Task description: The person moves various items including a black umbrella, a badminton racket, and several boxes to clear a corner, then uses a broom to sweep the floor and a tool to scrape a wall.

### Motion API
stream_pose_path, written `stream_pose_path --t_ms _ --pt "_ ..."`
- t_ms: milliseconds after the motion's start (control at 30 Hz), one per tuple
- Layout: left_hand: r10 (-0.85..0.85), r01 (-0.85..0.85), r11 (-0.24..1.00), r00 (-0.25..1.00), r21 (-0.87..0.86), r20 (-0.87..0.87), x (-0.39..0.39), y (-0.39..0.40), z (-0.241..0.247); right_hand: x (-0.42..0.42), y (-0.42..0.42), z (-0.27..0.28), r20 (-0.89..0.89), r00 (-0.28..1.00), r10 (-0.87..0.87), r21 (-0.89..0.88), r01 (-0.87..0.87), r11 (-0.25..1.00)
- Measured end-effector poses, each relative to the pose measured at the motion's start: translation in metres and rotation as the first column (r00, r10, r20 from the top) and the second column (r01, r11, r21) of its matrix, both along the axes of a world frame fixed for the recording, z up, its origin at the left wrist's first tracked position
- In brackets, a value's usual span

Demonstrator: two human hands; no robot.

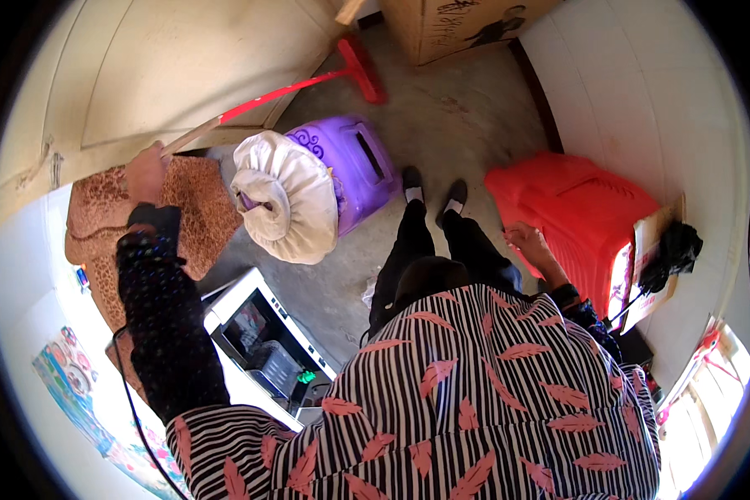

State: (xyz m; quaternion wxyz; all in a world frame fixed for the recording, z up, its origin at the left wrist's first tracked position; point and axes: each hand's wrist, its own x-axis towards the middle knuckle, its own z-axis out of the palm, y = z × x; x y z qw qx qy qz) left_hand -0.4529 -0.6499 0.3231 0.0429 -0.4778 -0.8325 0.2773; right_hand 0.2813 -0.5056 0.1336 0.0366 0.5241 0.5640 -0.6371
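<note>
My left hand (pixel 147 174) is closed around the pale end of a broom's long handle. The red push broom (pixel 364 70) reaches away to the upper middle, its head at the floor beside a cream wooden panel. Nothing shows in my right hand (pixel 526 240), which hangs with loosely bent fingers by a red plastic piece of furniture (pixel 565 206), perhaps stacked chairs. Between the broom and my feet stands a purple plastic stool (pixel 356 169). A beige fabric sun hat (pixel 290 200) rests on its near left side, hiding part of it.
A cardboard box (pixel 462 28) stands at the far wall. Brown patterned fabric (pixel 203 206) covers a seat below my left hand. Close on my left is a white glass-fronted appliance (pixel 269 337). A black plastic bag (pixel 672 250) hangs at right; a dark cord (pixel 131 406) runs at left.
</note>
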Motion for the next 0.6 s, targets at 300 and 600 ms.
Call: stream_pose_path --t_ms 300,600 --pt "0.103 -0.058 0.992 0.897 0.117 -0.431 -0.030 -0.068 -0.059 -0.057 0.012 -0.046 -0.012 0.948 0.317 0.098 -0.314 0.944" --pt "0.047 -0.385 0.825 0.776 0.413 0.630 0.043 -0.201 -0.252 -0.219 0.002 -0.109 -0.181 0.945 0.274 0.167 -0.245 0.955"
